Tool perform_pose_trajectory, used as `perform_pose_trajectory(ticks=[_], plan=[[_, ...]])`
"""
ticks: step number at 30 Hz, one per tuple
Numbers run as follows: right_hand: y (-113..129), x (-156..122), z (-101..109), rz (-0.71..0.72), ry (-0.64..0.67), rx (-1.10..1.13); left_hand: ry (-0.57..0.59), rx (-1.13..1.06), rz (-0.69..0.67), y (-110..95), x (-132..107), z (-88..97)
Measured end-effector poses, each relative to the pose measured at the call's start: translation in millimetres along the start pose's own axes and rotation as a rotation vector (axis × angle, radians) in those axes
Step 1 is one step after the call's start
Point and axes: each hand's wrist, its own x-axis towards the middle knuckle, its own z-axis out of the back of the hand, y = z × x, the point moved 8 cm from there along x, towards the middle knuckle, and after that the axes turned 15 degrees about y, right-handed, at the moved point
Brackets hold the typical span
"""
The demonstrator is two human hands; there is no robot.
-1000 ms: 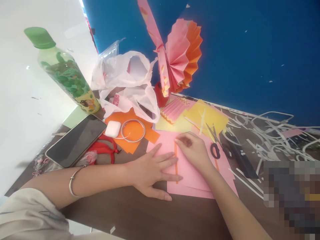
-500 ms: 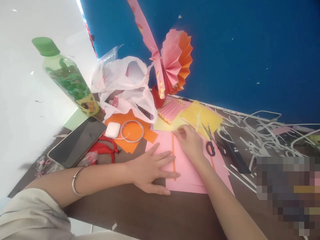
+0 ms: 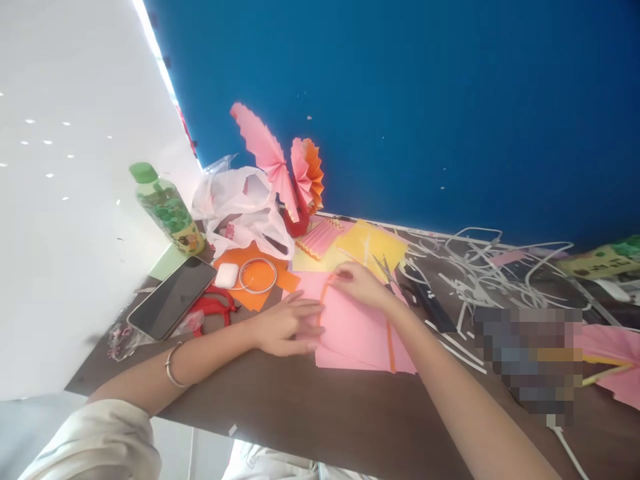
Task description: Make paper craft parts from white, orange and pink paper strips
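Observation:
My left hand lies flat with fingers spread on the left edge of a pink paper sheet on the brown table. My right hand is at the sheet's far edge, fingers pinched on the upper end of a thin orange paper strip, which bows up off the pink sheet. A second orange strip lies along the sheet's right side. Black-handled scissors rest just right of my right hand.
A phone, white earbud case, white cable ring on orange paper, green bottle, plastic bag and pleated pink-orange fans stand at left and back. Yellow paper and white paper strips lie to the right.
The camera has tilted up and back, so everything sits lower and smaller. The orange strip, flat under my left fingers before, now curves up from my right hand's pinch.

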Motion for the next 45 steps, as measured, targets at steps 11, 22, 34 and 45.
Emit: perform_pose_trajectory(ticks=[11, 22, 34, 45], plan=[[4.8, -66.4, 39.3, 0.081, -0.422, 0.414, -0.822, -1.024, 0.189, 42.5, -18.1, 33.2], [-6.9, -126.3, 37.0, 0.025, -0.820, 0.097, -0.864, -1.072, 0.314, 40.9, 17.1, 26.2], [57.7, -110.0, 2.6, 0.312, -0.702, -0.238, -0.679, -0.660, 0.264, 9.3, 30.6, 17.7], [54.1, -113.1, -4.2, 0.307, -0.638, -0.110, -0.499, -0.437, 0.233, -10.9, 37.9, 8.0]])
